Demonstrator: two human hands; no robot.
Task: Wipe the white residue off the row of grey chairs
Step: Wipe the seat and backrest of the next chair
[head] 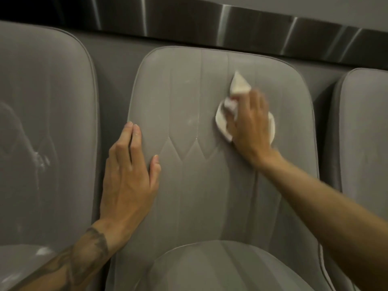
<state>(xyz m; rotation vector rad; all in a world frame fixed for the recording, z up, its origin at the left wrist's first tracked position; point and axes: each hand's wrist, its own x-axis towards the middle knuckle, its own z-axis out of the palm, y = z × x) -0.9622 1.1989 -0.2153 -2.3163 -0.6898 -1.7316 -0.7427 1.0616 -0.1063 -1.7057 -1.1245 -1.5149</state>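
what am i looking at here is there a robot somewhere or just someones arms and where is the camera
There is no robot: these are a person's two bare hands, filmed by one wide-angle camera worn on their head, looking forward and down. In front is a row of grey padded chairs; the middle chair fills most of the view, with the left chair and right chair at the edges and a metal strip on the wall behind. The left hand lies flat, fingers straight, on the left edge of the middle chair's backrest. The right hand grips a bunched white cloth against the upper right of that backrest; it is blurred. The left chair shows white residue.
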